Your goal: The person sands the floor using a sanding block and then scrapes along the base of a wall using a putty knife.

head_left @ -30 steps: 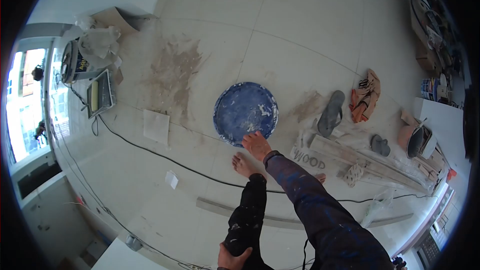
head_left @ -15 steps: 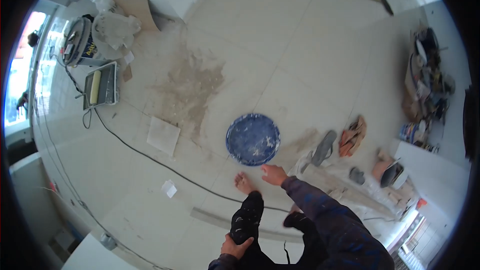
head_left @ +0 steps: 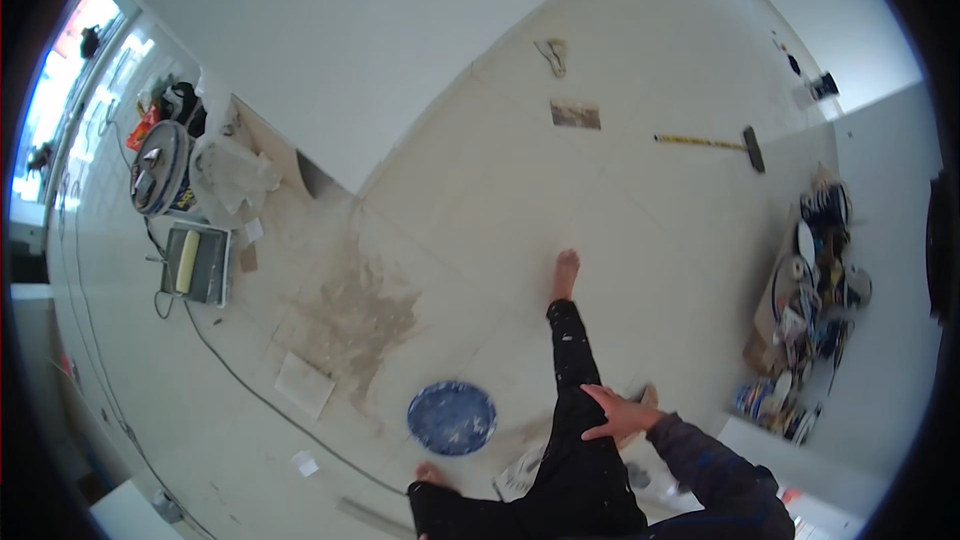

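Having shifted from beside the blue disc [head_left: 452, 418], your right hand [head_left: 622, 417] is resting fingers-spread on your right leg [head_left: 577, 358], the disc lying to its left; your left hand [head_left: 422, 537] is barely showing, state unclear. Careless stepping could be snagging the cable [head_left: 300, 428].

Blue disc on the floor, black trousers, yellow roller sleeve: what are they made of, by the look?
Blue disc: probably plastic, dull finish; even blue under pale splatters, though painted metal isn't ruled out.
Black trousers: matt cloth, bending with the legs, pale specks on it; weave not visible.
Yellow roller sleeve: likely fabric pile or foam, matt; too small to tell which.
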Demonstrator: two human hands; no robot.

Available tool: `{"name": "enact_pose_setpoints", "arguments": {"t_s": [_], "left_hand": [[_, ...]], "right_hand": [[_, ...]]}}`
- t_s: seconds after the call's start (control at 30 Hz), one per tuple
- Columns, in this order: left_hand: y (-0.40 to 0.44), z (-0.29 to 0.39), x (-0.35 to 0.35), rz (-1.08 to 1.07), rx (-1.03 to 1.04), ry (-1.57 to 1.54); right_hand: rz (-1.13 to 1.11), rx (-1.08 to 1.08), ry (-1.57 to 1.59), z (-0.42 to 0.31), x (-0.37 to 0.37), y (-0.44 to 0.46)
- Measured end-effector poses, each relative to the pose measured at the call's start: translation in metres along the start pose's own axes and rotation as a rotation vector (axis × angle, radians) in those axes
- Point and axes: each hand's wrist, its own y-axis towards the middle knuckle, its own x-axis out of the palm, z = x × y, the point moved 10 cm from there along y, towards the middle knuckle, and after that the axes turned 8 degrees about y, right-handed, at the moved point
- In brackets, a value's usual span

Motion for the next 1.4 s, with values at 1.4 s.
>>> {"name": "enact_pose_setpoints", "arguments": {"t_s": [1.4], "left_hand": [[0.151,0.251,0.065,0.983,0.600,-1.890]], "right_hand": [[-0.194,-0.625,-0.395,0.053,-0.251,0.647]]}}
